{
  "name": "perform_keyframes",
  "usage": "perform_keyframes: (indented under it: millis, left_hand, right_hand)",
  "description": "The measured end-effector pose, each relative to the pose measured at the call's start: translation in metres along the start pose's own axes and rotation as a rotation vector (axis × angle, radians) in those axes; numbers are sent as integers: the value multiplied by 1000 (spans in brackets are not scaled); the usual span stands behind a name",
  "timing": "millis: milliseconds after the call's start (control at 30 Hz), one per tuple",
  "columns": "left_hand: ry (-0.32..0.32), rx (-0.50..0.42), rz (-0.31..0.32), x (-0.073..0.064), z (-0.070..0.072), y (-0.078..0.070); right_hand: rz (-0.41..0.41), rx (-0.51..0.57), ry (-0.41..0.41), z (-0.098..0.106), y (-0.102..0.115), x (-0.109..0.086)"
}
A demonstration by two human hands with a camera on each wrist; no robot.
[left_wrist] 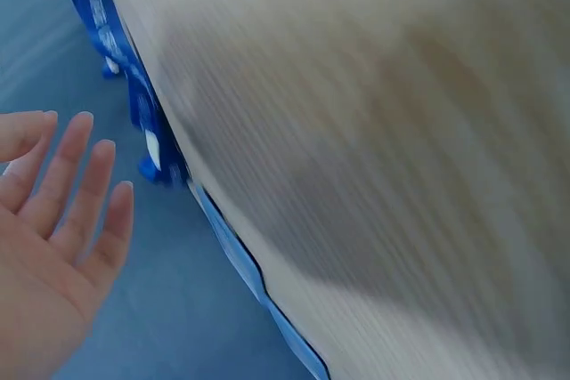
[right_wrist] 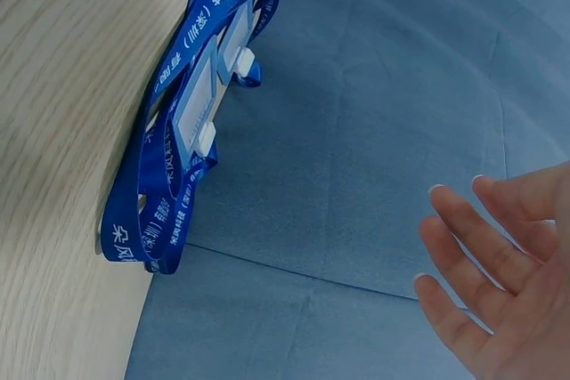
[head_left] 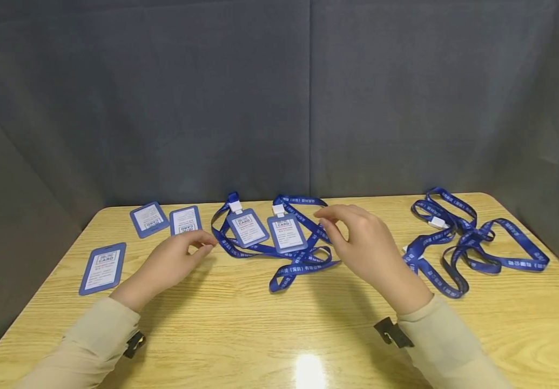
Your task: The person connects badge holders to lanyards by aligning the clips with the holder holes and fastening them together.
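Observation:
Two blue badge holders with white ID cards, a left one (head_left: 248, 228) and a right one (head_left: 287, 234), lie at mid-table, each joined by a white clip to a blue printed lanyard (head_left: 303, 265). My left hand (head_left: 174, 259) hovers left of them, overlapping a loose badge holder (head_left: 185, 218) in the head view. Its fingers (left_wrist: 62, 175) are loosely bent and hold nothing. On the other side, my right hand (head_left: 364, 243) hangs beside the lanyard straps, thumb and fingertips apart. The right wrist view shows its relaxed fingers (right_wrist: 481, 251) with nothing between them.
Two more badge holders without lanyards lie at the left, one at the back (head_left: 149, 219) and one nearer (head_left: 102, 268). A tangled pile of blue lanyards (head_left: 473, 243) with white clips covers the right side. Dark cloth (head_left: 279, 108) rises behind the wooden table (head_left: 240, 335).

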State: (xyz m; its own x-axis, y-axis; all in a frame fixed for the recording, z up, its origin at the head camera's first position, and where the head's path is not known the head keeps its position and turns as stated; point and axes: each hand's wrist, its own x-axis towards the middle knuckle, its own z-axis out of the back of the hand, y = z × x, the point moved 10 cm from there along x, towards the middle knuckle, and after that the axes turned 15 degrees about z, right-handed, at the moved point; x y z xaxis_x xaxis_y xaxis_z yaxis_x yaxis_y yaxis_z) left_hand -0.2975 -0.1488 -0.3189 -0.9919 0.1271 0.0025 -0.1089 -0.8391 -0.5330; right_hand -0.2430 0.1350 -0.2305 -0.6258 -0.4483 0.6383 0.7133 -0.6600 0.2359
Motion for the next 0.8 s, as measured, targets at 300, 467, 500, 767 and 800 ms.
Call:
perform_keyframes:
  millis: [300, 467, 500, 767, 800]
  left_hand:
    - [-55, 12, 86, -17, 36, 50]
    - [-86, 20, 125, -18, 45, 75]
    - [-96, 18, 133, -19, 47, 79]
    - [-197, 81, 184, -19, 69, 107]
    - [-202, 86, 198, -18, 71, 112]
  right_hand:
    - [7, -4, 4, -3, 0, 0]
    - [3, -6, 8, -3, -1, -2]
    - [4, -6, 8, -3, -1, -2]
    - [26, -17, -2, -1, 1, 0]
    - [27, -18, -2, -1, 1, 0]
